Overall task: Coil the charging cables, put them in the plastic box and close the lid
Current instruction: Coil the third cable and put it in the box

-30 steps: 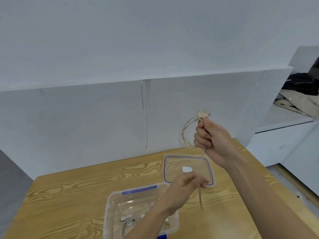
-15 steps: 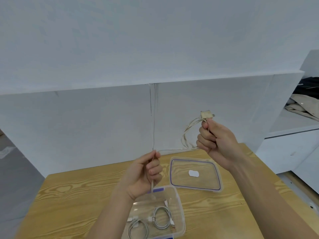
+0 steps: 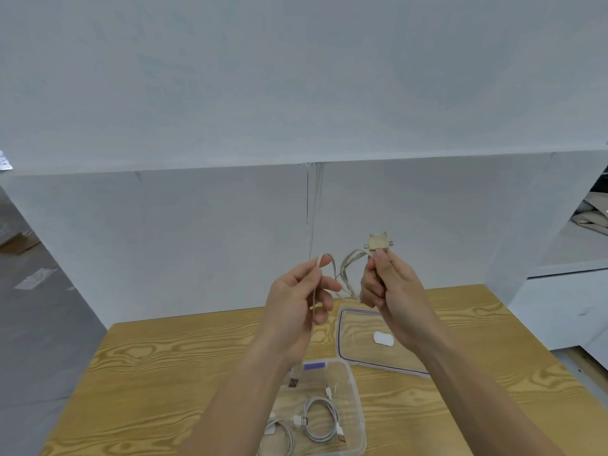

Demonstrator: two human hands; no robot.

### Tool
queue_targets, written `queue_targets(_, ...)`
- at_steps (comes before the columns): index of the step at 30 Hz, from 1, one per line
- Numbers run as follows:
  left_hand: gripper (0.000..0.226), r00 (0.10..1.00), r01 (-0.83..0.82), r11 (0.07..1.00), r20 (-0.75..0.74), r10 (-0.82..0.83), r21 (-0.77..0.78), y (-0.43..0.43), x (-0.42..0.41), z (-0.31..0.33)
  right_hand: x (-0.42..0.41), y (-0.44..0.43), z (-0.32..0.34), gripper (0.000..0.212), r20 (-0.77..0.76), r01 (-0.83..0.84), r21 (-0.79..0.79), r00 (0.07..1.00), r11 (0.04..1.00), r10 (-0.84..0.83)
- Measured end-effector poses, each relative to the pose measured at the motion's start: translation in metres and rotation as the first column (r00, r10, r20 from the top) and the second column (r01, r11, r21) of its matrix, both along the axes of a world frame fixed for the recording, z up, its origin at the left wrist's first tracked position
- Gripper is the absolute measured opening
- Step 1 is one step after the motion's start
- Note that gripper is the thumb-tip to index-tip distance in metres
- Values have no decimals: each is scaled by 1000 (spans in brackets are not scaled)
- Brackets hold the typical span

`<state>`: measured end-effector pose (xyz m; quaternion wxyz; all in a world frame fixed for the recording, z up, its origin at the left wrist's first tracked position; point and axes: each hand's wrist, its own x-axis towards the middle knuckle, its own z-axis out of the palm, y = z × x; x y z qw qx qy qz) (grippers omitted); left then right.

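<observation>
I hold a beige flat charging cable (image 3: 345, 269) in the air above the table with both hands. My right hand (image 3: 388, 287) grips the loops just under the multi-plug head (image 3: 378, 243). My left hand (image 3: 302, 297) pinches the free length, which bends over my fingers and runs down past the palm. Below my arms stands the clear plastic box (image 3: 355, 396), open, with two coiled white cables (image 3: 319, 419) inside. The clear lid (image 3: 368, 360) with a purple seal lies flat on the table behind the box.
The wooden table (image 3: 158, 373) stands against a white partition wall (image 3: 230, 232). Its left edge drops to a grey floor. A white cabinet (image 3: 566, 304) stands to the right, with cloth on its shelf.
My left hand rose from the box up to the level of my right hand, bringing the cable's free length up and close to the loops. The view shifted, so the box shows more fully.
</observation>
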<state>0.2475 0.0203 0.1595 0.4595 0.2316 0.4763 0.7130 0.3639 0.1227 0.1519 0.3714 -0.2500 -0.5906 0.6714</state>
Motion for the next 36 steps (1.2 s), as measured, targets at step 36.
queue_targets(36, 10, 594, -220, 973, -801, 73, -75, 5, 23, -2, -21, -18, -11, 31, 58, -106, -39, 992, 994, 108)
